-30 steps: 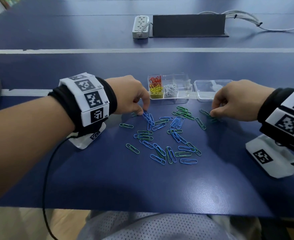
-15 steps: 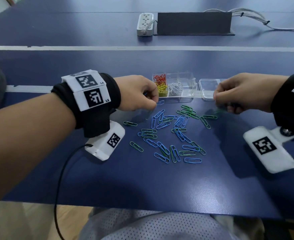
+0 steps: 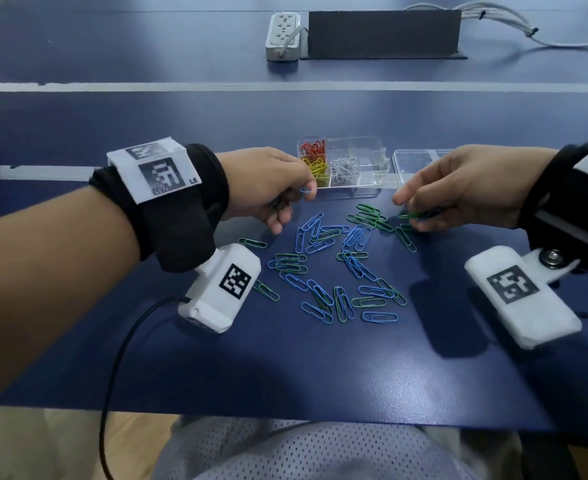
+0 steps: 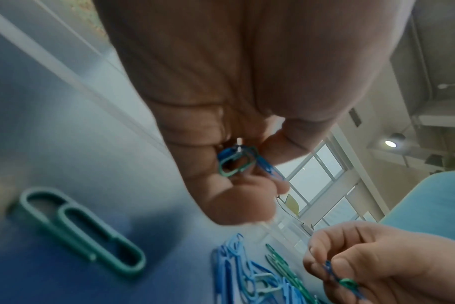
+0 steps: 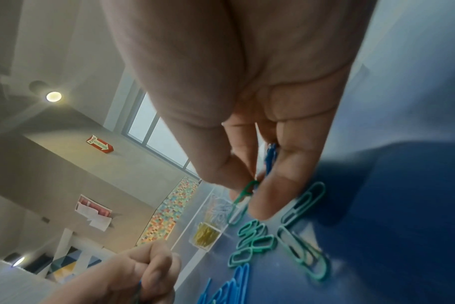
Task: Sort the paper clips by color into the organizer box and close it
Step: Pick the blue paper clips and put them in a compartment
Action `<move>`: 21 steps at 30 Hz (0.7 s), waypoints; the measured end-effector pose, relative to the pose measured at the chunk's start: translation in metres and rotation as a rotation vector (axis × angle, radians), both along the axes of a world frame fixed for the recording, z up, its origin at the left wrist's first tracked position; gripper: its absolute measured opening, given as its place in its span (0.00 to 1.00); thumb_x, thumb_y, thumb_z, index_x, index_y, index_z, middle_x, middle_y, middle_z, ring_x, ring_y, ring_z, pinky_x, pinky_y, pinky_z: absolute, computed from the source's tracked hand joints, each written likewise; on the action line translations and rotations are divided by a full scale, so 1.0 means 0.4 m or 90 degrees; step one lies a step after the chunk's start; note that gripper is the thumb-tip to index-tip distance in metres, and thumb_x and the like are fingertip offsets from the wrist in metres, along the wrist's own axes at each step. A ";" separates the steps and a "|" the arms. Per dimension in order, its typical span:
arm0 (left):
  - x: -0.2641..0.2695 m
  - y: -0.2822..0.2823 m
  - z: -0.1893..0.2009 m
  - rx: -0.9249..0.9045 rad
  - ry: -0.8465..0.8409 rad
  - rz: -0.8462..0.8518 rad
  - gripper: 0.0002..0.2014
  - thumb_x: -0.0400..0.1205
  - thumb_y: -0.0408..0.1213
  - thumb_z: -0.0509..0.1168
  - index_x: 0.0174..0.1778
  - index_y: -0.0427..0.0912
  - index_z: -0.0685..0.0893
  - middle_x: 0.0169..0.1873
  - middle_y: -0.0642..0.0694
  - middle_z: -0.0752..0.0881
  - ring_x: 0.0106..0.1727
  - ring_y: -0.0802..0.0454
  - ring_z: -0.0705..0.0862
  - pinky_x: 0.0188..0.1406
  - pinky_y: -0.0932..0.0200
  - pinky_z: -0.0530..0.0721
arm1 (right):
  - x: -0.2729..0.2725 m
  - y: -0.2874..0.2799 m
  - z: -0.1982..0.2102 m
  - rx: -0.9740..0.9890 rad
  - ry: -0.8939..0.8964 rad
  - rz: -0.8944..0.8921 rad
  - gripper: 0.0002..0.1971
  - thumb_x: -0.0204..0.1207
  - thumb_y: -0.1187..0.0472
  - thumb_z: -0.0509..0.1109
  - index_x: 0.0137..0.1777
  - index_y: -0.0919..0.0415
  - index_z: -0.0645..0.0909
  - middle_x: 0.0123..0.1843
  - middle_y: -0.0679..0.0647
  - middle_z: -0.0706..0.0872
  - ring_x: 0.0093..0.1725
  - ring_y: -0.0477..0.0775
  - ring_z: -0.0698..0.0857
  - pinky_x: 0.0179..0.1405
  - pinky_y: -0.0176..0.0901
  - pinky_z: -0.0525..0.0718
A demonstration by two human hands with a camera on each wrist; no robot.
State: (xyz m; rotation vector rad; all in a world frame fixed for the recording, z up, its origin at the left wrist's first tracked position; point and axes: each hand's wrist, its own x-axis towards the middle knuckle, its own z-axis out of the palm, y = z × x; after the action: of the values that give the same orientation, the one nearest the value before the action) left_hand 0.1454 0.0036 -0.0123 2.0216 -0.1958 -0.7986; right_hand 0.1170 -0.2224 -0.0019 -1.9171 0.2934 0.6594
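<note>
A clear organizer box [image 3: 372, 157] stands open at the table's middle, with red clips [image 3: 315, 149], yellow clips [image 3: 318, 168] and white clips [image 3: 344, 168] in separate compartments. Blue and green clips [image 3: 337, 261] lie scattered in front of it. My left hand [image 3: 278, 192] hovers left of the box and pinches blue and green clips [image 4: 238, 162]. My right hand [image 3: 459, 188] hovers right of the pile, its fingers pinching green and blue clips [image 5: 249, 189].
The box's clear lid [image 3: 417, 164] lies flat to the right of the box. A white power strip [image 3: 283, 36] and a black block [image 3: 382, 32] sit at the far side. Grey cables [image 3: 500, 19] run off to the right.
Both hands have lifted off the table with clips pinched in them. The left hand has moved toward the box; the right hand has risen above the green clips.
</note>
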 end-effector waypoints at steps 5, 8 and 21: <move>0.003 -0.004 0.002 -0.046 0.072 0.040 0.13 0.77 0.28 0.45 0.30 0.43 0.69 0.25 0.48 0.69 0.14 0.57 0.63 0.15 0.74 0.59 | -0.006 0.015 -0.006 0.013 0.001 -0.006 0.10 0.71 0.80 0.66 0.38 0.65 0.82 0.33 0.60 0.81 0.26 0.48 0.82 0.25 0.32 0.86; -0.004 -0.017 0.018 -0.005 0.085 0.034 0.10 0.74 0.32 0.45 0.29 0.47 0.66 0.22 0.51 0.68 0.14 0.57 0.57 0.19 0.74 0.54 | -0.005 0.027 -0.006 0.018 -0.023 -0.021 0.09 0.70 0.79 0.68 0.38 0.65 0.83 0.34 0.60 0.82 0.25 0.47 0.84 0.26 0.33 0.87; -0.037 -0.104 0.008 0.134 -0.261 -0.126 0.06 0.72 0.47 0.74 0.42 0.53 0.87 0.14 0.62 0.76 0.23 0.69 0.76 0.28 0.80 0.68 | -0.008 0.054 0.006 0.077 -0.096 -0.078 0.05 0.66 0.71 0.75 0.37 0.61 0.86 0.24 0.48 0.87 0.24 0.43 0.84 0.26 0.30 0.85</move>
State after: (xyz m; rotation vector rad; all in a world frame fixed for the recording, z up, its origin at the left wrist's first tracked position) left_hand 0.1308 -0.0380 -0.0091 2.3797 -0.5727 -0.5297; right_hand 0.1137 -0.2010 0.0004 -1.8070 0.2666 0.4391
